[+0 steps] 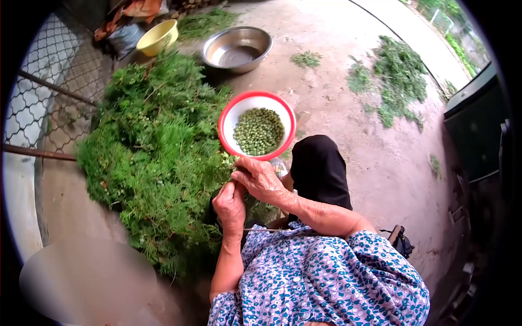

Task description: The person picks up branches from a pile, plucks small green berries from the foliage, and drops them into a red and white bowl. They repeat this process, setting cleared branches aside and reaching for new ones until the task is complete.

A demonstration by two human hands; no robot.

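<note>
My left hand (230, 207) is closed around a green sprig at the edge of a big heap of leafy green branches (157, 152). Just above it, my right hand (260, 179) pinches the same sprig with its fingertips, right under the rim of a white bowl with a red rim (231, 117). The bowl holds a mound of small green berries (259, 131). A dark-clothed knee (319, 168) rises right of the bowl. Both forearms come out of blue flowered sleeves.
On the bare concrete floor, a steel basin (237, 49) and a yellow bowl (157, 37) stand at the far end. Loose green cuttings (399, 79) lie at the far right. A chain-link fence (43, 92) runs along the left, and a dark box (476, 127) stands on the right.
</note>
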